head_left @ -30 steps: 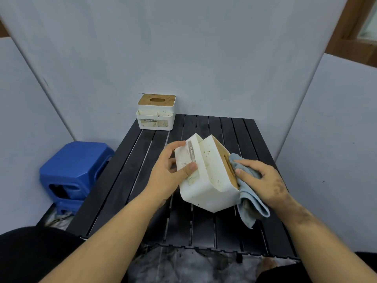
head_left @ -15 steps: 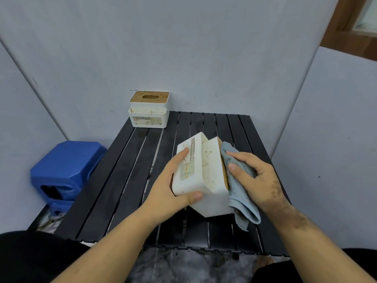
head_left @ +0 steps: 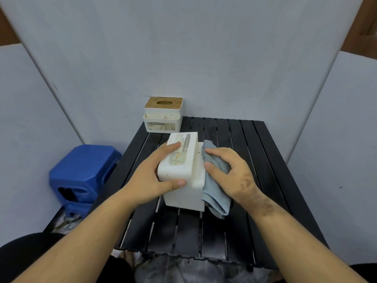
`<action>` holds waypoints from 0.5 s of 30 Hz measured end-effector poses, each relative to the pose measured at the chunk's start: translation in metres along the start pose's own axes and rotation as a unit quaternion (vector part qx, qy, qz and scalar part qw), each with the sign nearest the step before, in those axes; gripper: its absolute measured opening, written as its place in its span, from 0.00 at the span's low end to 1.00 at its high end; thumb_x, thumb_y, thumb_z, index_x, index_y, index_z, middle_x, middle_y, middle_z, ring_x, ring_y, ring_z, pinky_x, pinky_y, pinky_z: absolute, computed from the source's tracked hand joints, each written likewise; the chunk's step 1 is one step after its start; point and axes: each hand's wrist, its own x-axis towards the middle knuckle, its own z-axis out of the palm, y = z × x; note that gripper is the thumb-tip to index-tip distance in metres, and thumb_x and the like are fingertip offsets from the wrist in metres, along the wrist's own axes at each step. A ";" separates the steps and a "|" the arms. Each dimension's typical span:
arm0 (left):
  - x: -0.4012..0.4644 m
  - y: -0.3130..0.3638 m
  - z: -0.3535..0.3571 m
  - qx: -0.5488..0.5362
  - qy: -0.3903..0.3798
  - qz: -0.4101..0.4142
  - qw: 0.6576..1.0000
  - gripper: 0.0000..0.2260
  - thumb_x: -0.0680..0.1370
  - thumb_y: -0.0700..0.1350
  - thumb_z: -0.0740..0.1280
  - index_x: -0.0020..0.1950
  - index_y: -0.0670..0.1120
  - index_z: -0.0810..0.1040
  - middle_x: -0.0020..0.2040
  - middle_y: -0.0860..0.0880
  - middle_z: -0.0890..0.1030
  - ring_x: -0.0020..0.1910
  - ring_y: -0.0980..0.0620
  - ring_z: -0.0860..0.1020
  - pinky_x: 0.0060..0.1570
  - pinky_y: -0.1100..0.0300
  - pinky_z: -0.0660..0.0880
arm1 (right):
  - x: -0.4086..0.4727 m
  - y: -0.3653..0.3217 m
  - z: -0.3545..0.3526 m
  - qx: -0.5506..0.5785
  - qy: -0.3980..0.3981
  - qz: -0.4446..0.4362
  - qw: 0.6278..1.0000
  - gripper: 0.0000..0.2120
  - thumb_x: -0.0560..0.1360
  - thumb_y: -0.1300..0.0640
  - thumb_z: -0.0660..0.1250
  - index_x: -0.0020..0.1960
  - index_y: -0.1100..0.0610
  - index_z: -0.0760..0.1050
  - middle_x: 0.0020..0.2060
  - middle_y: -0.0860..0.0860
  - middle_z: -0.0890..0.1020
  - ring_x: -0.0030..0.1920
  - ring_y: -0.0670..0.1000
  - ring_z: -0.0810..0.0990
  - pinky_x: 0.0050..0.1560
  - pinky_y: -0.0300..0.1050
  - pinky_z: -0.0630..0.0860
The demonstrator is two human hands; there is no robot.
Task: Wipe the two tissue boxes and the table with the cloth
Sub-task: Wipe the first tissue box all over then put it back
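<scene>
Soft blue-grey cloth (head_left: 216, 184), bunched and folded, pinned under the curled fingers and thumb of the right hand (head_left: 232, 172) against the right side of a white tissue box (head_left: 181, 170). Dark smudges across the back of that hand and up the wrist. Left hand (head_left: 151, 178) clamped on the same box from the other side, fingers spread over its labelled face, thumb hooked across the near edge. Smooth, rounded plastic, tipped on its side, speckled with brown spots, a faded label along the top face; whether resting on the slats or lifted just clear, hard to tell. Underneath, black slatted table (head_left: 265, 180), long narrow boards with thin gaps, dull and streaked. At the far left corner, second tissue box (head_left: 163, 115), upright, white and spotted, with a tan wood-like lid and an oval slot. Left of the table, glossy blue plastic stool (head_left: 81, 172). Plain grey panels (head_left: 183, 48) all round.
</scene>
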 end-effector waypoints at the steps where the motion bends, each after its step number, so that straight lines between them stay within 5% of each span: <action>1: 0.001 -0.002 -0.003 0.008 -0.001 0.000 1.000 0.41 0.66 0.58 0.82 0.76 0.63 0.69 0.73 0.70 0.67 0.68 0.69 0.71 0.60 0.75 0.71 | 0.002 0.001 0.003 -0.024 -0.006 -0.008 1.000 0.17 0.74 0.57 0.74 0.62 0.49 0.80 0.57 0.44 0.81 0.60 0.42 0.78 0.64 0.40 0.74; 5: 0.004 -0.008 -0.010 0.001 -0.009 0.009 1.000 0.38 0.67 0.51 0.81 0.75 0.61 0.71 0.73 0.71 0.67 0.68 0.70 0.70 0.60 0.73 0.73 | 0.018 -0.005 -0.001 -0.160 -0.060 -0.071 0.983 0.14 0.72 0.49 0.71 0.56 0.47 0.83 0.54 0.42 0.81 0.54 0.47 0.77 0.59 0.38 0.70; 7: 0.005 -0.010 -0.011 -0.008 -0.012 0.015 1.000 0.38 0.67 0.50 0.81 0.75 0.59 0.71 0.74 0.66 0.67 0.68 0.70 0.70 0.59 0.73 0.73 | 0.036 -0.012 -0.007 -0.203 -0.100 -0.089 0.970 0.13 0.71 0.48 0.70 0.55 0.47 0.83 0.51 0.40 0.80 0.50 0.41 0.75 0.55 0.38 0.68; 11: 0.005 -0.011 -0.010 -0.019 -0.011 0.024 0.999 0.38 0.67 0.46 0.81 0.75 0.55 0.71 0.75 0.59 0.67 0.69 0.69 0.70 0.58 0.75 0.72 | 0.063 -0.022 -0.005 -0.165 -0.094 0.033 0.981 0.18 0.68 0.50 0.76 0.53 0.49 0.72 0.42 0.43 0.79 0.42 0.43 0.77 0.41 0.33 0.72; 15: 0.006 -0.013 -0.009 -0.012 -0.014 0.025 1.000 0.38 0.67 0.48 0.81 0.75 0.56 0.71 0.77 0.57 0.66 0.73 0.64 0.69 0.60 0.75 0.72 | 0.064 -0.029 -0.011 -0.207 -0.104 0.048 0.972 0.16 0.65 0.48 0.78 0.49 0.48 0.77 0.48 0.45 0.77 0.48 0.43 0.76 0.46 0.36 0.73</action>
